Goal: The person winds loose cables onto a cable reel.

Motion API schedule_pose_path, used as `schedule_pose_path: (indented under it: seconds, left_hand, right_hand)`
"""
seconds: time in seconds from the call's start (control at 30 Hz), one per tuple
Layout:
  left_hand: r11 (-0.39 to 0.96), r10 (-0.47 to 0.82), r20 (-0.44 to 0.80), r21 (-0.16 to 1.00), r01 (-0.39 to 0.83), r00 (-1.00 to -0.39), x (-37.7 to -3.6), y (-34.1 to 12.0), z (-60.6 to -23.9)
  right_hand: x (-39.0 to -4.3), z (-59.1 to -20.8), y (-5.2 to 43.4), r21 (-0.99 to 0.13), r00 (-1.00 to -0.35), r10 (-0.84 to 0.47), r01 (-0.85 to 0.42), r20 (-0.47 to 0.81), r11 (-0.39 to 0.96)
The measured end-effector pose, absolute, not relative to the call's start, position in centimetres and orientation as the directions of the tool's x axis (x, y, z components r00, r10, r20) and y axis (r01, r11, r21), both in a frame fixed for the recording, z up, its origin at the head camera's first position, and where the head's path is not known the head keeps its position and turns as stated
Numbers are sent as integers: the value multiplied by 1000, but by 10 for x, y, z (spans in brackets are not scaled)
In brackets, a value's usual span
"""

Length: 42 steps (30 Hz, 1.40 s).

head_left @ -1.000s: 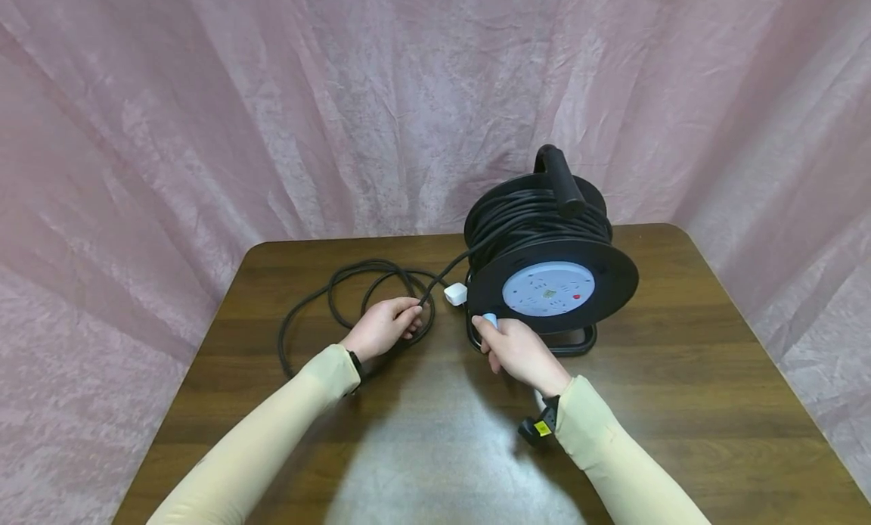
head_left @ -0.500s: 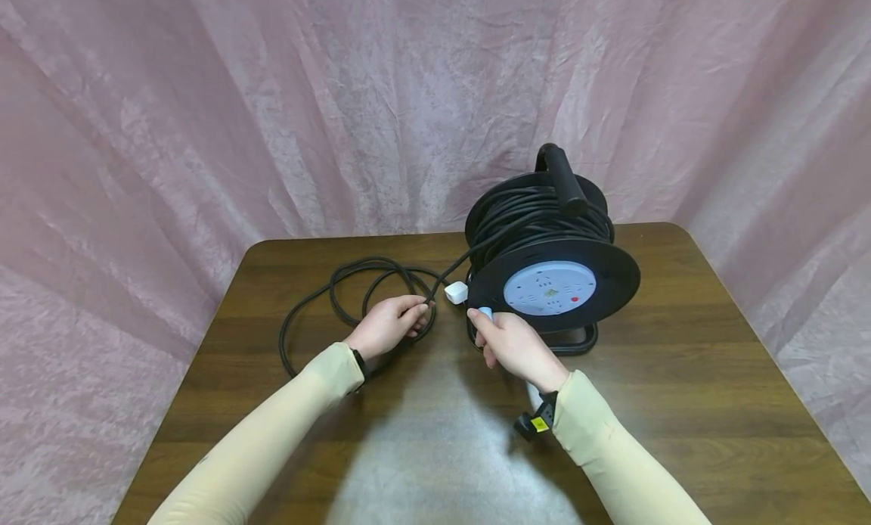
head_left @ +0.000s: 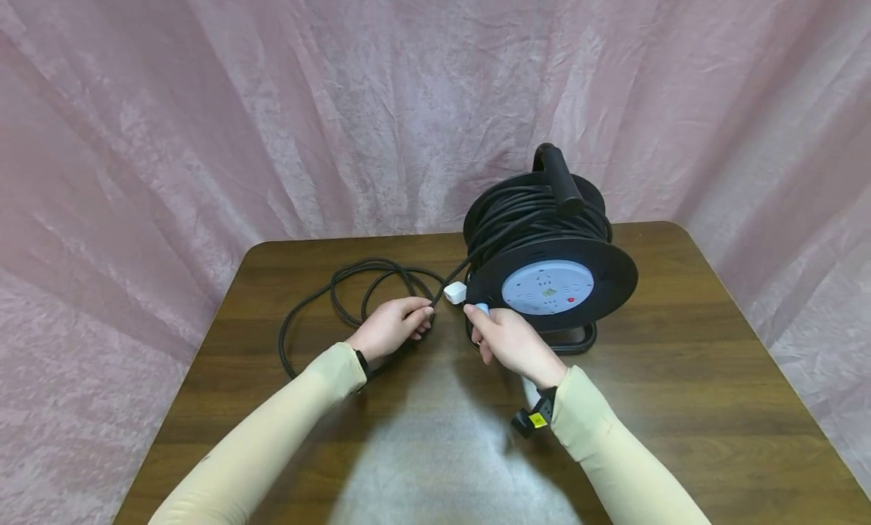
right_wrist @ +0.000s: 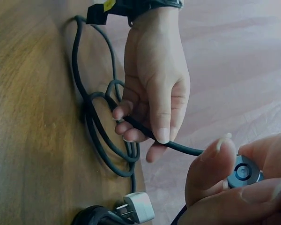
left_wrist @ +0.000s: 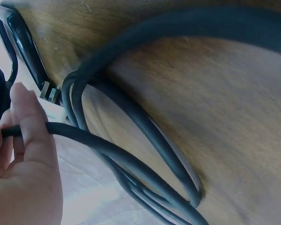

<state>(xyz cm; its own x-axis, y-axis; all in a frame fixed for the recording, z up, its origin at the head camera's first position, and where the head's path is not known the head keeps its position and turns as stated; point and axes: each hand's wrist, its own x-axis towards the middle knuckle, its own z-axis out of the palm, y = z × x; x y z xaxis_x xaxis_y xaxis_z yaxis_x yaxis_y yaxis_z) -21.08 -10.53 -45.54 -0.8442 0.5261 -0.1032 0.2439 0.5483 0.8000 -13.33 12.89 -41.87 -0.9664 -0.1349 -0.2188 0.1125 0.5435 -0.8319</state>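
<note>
A black cable reel (head_left: pixel 615 283) stands on the table, with black cable wound between its two round flanges. Its front has a pale blue socket panel (head_left: pixel 534 296) with a small red button. My right hand (head_left: pixel 520 347) grips the light blue crank knob (head_left: pixel 482 309) at the reel's lower left; the knob's round end shows between finger and thumb in the right wrist view. My left hand (head_left: pixel 391 330) pinches the black cable (head_left: pixel 457 271) just left of the reel, where it runs up onto the drum. A white plug (head_left: pixel 455 293) lies between the hands, prongs visible in the right wrist view.
Loose loops of cable (head_left: pixel 331 287) lie on the wooden table (head_left: pixel 694 389) to the left. The reel has a carrying handle (head_left: pixel 562 183) on top and a black tube stand (head_left: pixel 578 348) below. A pink curtain (head_left: pixel 408 116) hangs behind the table.
My right hand and the knob have moved slightly up and left, and the reel's front has turned a little clockwise. My left hand has shifted slightly right along with the cable.
</note>
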Motion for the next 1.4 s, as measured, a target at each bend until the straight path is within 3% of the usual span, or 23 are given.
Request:
schedule_pose_path:
  seconds: [0.67, 0.97, 1.17, 1.4]
  left_hand:
    - [576, 537, -25, 741, 344, -843, -217, -114, -459]
    - [703, 493, 83, 547, 453, -866, -214, -116, -454]
    - [741, 512, 208, 384, 551, -834, -213, -115, -452]
    - [715, 515, 171, 455, 531, -840, -214, -112, -452]
  right_hand:
    - [-136, -396, 128, -898, -967, -191, 68, -165, 435]
    - [-137, -387, 128, -890, -974, -183, 39, -137, 454]
    - [-138, -383, 132, -896, -973, -188, 39, -135, 442]
    - [-138, -379, 134, -905, -973, -193, 34, -127, 424]
